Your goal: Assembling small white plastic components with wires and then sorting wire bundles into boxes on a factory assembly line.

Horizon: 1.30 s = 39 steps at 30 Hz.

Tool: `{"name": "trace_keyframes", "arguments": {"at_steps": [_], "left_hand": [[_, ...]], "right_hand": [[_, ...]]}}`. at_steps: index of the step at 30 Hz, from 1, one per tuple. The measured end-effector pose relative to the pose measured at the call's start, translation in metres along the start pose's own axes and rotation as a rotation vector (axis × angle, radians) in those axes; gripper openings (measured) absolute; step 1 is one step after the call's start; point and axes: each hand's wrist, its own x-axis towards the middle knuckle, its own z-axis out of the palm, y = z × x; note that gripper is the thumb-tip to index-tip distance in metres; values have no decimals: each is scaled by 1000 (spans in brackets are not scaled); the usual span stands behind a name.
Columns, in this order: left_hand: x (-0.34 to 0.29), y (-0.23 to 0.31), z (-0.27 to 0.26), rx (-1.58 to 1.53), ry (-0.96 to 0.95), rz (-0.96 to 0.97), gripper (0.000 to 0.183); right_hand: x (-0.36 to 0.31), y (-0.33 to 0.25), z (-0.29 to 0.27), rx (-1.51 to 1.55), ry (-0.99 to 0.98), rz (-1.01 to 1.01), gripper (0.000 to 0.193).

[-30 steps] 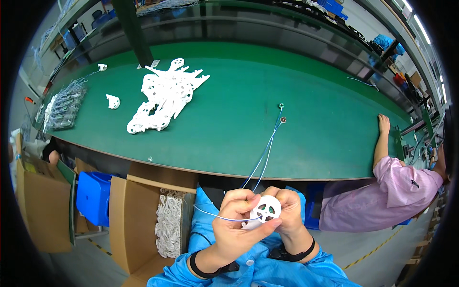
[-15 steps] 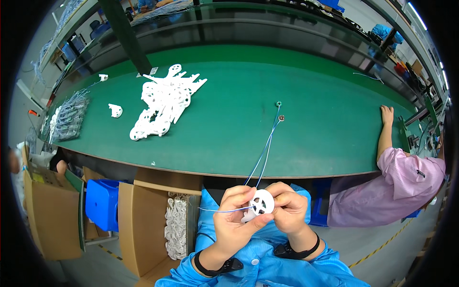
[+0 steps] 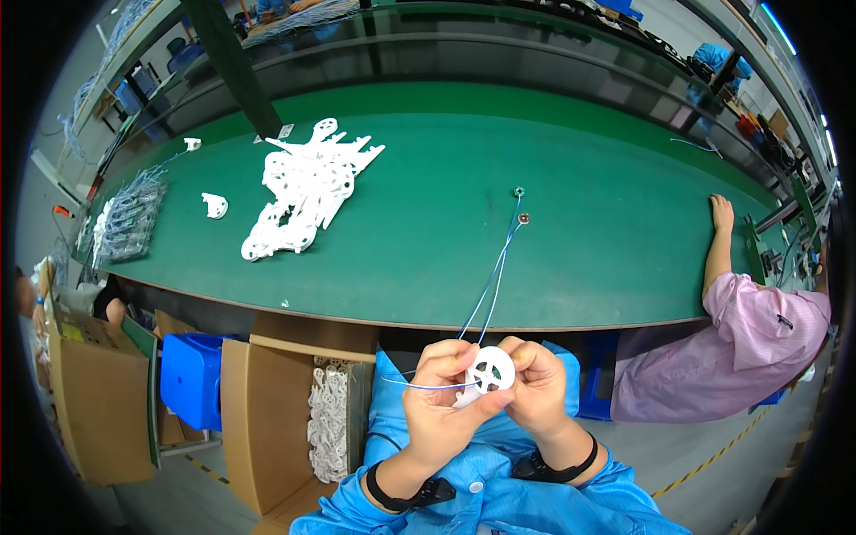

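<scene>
Pinching the round white part (image 3: 499,360) with left hand (image 3: 441,394) and right hand (image 3: 540,389) alike, clamped on its sides just off the near edge of the green table (image 3: 428,259), best squeezing softly and letting the thin wire (image 3: 430,387) stay loose.

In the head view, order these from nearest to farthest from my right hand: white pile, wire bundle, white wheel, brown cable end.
1. White wheel: between the left hand and right hand.
2. Brown cable end: ahead, on the table.
3. White pile: ahead, to the left.
4. Wire bundle: far left on the table.
</scene>
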Motion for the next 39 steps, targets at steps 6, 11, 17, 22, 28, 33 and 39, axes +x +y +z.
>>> {"name": "trace_keyframes", "arguments": {"at_steps": [6, 11, 17, 22, 28, 33, 39], "left_hand": [[0, 0, 0, 143, -18, 54, 55], [-1, 11, 1, 311, -74, 145, 61], [2, 10, 3, 155, -5, -65, 62], [1, 6, -12, 240, 3, -139, 61], [-18, 2, -7, 21, 186, -159, 34], [-18, -3, -4, 180, 150, 57, 31], [-17, 11, -6, 378, 89, -52, 38]], "right_hand": [[2, -8, -12, 84, -68, 129, 18], [6, -16, -14, 92, -190, 132, 23], [6, -11, -10, 111, -130, 85, 20], [6, -9, -6, -108, -117, 68, 20], [6, -7, -2, -293, -143, -5, 21], [4, -9, -3, -342, -132, -4, 20], [7, -16, 2, -496, -102, -8, 20]]}}
